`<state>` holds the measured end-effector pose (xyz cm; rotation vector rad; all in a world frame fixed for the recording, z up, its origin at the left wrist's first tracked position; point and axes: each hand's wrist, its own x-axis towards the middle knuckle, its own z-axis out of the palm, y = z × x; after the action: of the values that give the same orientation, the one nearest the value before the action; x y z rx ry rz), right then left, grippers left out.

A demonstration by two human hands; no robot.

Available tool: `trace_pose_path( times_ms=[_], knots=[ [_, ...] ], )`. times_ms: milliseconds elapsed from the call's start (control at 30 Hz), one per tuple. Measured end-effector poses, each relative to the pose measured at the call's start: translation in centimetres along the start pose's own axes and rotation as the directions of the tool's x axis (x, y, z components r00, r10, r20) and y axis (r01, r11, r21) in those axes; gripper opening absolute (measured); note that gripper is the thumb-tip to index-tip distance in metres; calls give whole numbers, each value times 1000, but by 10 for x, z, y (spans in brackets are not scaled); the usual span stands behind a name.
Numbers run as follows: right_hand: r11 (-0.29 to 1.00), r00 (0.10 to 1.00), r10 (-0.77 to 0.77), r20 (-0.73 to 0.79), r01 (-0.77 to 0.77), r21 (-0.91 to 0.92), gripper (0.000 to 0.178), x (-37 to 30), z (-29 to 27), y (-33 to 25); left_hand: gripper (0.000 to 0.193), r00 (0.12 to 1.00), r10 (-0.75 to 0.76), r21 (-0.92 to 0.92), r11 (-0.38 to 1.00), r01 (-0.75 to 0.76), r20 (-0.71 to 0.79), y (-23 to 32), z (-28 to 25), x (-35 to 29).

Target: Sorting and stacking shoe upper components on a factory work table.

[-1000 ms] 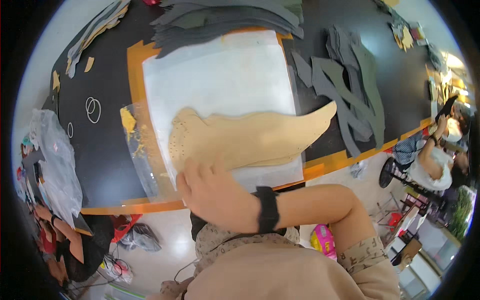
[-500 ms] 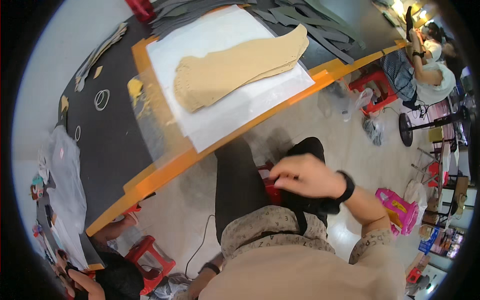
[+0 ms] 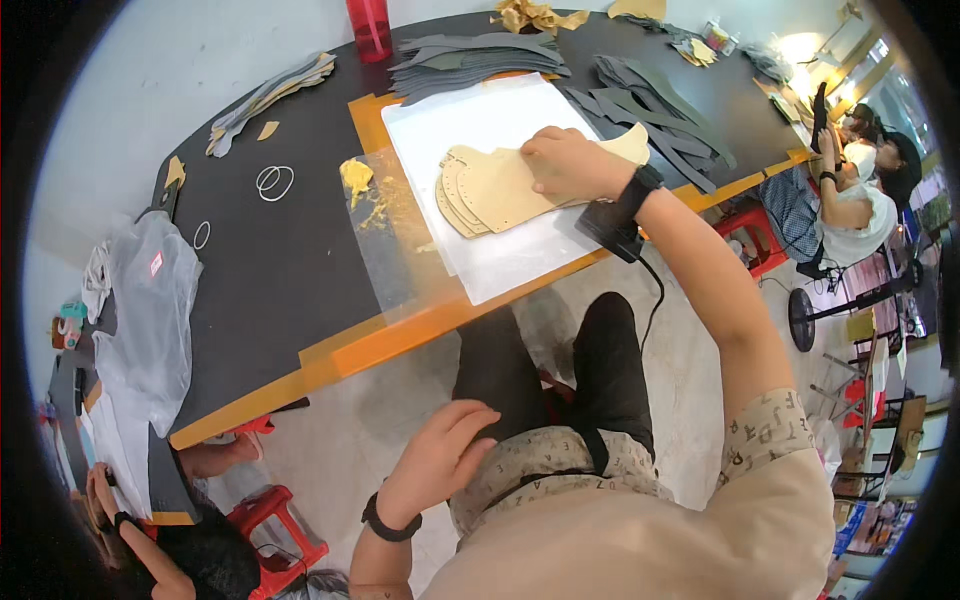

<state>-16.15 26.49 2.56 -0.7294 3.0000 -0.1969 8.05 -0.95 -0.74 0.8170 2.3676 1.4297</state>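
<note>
A small stack of tan, leather-like cut pieces [image 3: 495, 195] lies on a white sheet [image 3: 420, 130]. Their left ends are fanned out, with small holes along the edges. My right hand [image 3: 568, 165] is over the stack, fingers curled and thumb bent against the top piece; the fingertips' underside is hidden. On that wrist is a black band with a black box [image 3: 612, 232] and a cable. My left hand [image 3: 440, 455] hovers above my lap, holding nothing, with its thumb apart from loosely bent fingers.
Dark grey strips [image 3: 480, 62] are piled behind the sheet, more [image 3: 655, 115] to its right. Orange tape [image 3: 400, 340] edges the black table [image 3: 270, 260]. Yellow glue-like residue [image 3: 356, 178], white rings [image 3: 274, 184] and a plastic bag [image 3: 150, 310] lie leftward. Other people sit at both sides.
My right hand has moved from above my lap onto the tan pieces, whose left ends now show fanned out. My left hand has risen into view. The head view has shifted.
</note>
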Motion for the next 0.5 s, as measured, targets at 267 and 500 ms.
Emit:
trace_pose_path(
  times_ms=[267,500],
  knots=[
    [984,999,9,39,-16,175,44,2,-15,7,34,962,225,405,903,-146,-154,42,-10,76],
    [975,993,-121,4,118,188,45,10,-11,17,45,945,166,606,794,42,-283,28,-1,113]
  ],
)
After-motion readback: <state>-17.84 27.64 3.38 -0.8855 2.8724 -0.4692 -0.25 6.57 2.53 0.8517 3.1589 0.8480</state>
